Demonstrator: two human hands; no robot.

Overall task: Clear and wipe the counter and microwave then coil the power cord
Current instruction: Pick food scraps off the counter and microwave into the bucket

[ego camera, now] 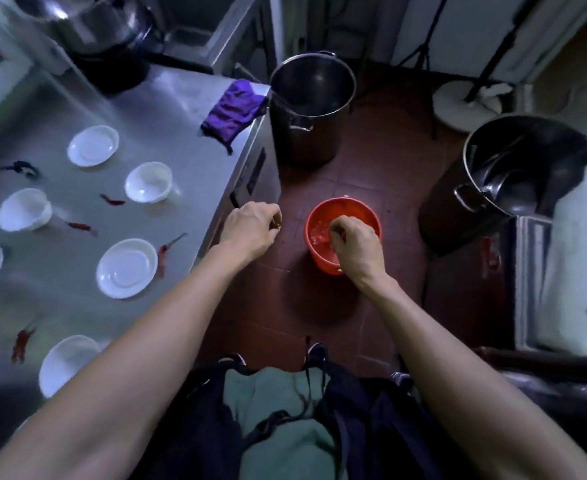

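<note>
The steel counter (188, 109) fills the left, carrying several white dishes (126, 268) and scattered red dried chillies (163, 255). A purple cloth (231, 110) lies at the counter's far right corner. On the tiled floor stands a small orange bucket (323, 261) with scraps in it. My left hand (250, 228) hovers just off the counter's edge, fingers pinched around a small yellowish bit. My right hand (351, 247) hangs over the bucket with its fingers curled downward; what they hold is hidden. No microwave or power cord is in view.
A tall steel stockpot (311, 98) stands on the floor beside the counter's corner. A larger pot (514, 168) sits at the right, next to a white sack (583, 258). Another big pot (87, 26) rests at the counter's far end. A stand base (465, 102) is behind.
</note>
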